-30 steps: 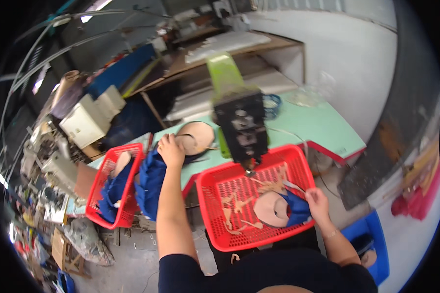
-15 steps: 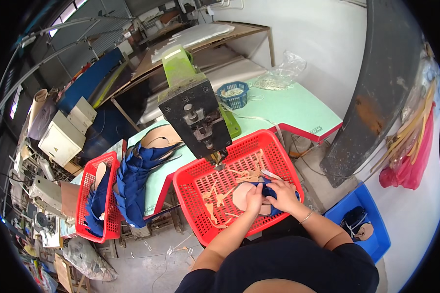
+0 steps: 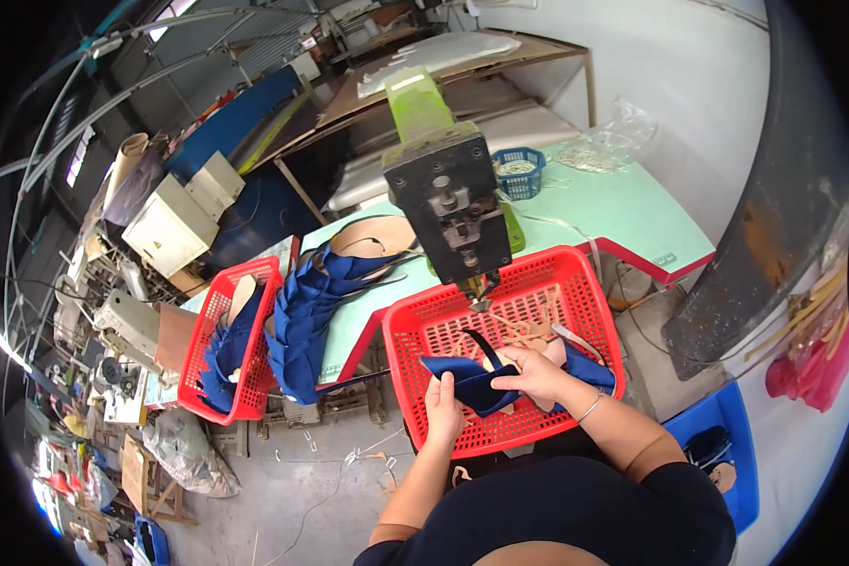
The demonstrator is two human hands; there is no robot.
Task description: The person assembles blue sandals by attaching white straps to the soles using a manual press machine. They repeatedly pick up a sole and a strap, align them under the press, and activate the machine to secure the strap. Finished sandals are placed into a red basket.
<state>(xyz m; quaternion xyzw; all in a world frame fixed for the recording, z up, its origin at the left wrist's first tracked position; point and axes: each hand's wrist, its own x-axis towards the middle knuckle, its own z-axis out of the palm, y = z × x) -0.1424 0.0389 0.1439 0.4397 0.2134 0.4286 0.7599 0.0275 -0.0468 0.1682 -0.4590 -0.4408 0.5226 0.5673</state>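
Above a red perforated basket (image 3: 407,391), both hands grip a blue shoe upper (image 3: 467,377) with a black strap rising from it. My left hand (image 3: 443,410) pinches its left end. On its right part, my right hand (image 3: 536,374) has its fingers closed round it. More blue and beige shoe pieces (image 3: 587,370) lie in the basket beside my right hand. Thin beige offcuts (image 3: 528,330) are scattered on the basket floor. Just over the basket's far side hangs the black head of a green machine (image 3: 451,203).
Left of the machine, overlapping blue shoe uppers (image 3: 302,330) lie on the pale green table (image 3: 646,212). A smaller red basket (image 3: 264,354) holds more. A blue basket of cord (image 3: 519,174) stands behind. At right are a blue bin (image 3: 745,472) and a dark pillar (image 3: 736,274).
My hands have shifted left and lifted the blue shoe upper away from the other pieces, spreading apart on it. The whole view has moved, so the surroundings sit further right.
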